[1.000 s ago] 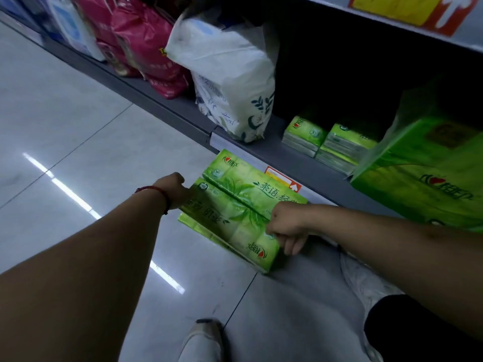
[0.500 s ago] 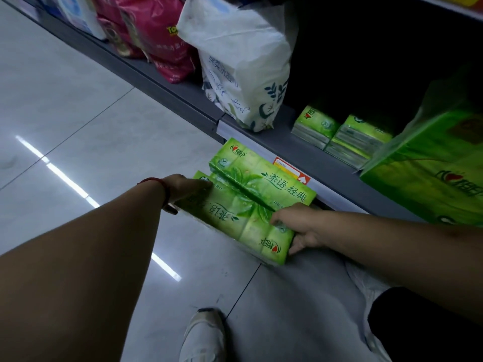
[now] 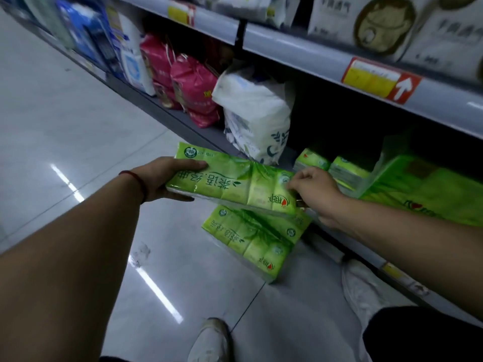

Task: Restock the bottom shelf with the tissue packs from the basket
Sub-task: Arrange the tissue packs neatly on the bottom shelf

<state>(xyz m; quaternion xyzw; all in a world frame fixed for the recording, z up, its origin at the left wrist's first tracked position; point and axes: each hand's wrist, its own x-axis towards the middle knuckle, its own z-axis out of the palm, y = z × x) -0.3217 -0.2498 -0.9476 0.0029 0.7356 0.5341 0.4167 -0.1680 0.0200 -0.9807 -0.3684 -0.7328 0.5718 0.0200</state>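
A long green tissue pack (image 3: 230, 178) is lifted above the floor between both hands. My left hand (image 3: 162, 178) grips its left end, thumb on top and fingers underneath. My right hand (image 3: 311, 186) pinches its right end. A second green tissue pack (image 3: 253, 239) lies on the floor below, leaning against the bottom shelf (image 3: 392, 267) edge. Two small green packs (image 3: 332, 168) and a large green bundle (image 3: 428, 189) sit on that shelf. No basket is in view.
A white tissue bag (image 3: 256, 111) and pink bags (image 3: 193, 87) stand further left on the bottom shelf. An upper shelf rail (image 3: 326, 56) with a price tag overhangs it. My two white shoes (image 3: 209, 340) rest on the grey tiled floor.
Both hands have raised the upper green pack off the one below, up and toward the shelf. The lower pack stays on the floor. The camera has tilted up.
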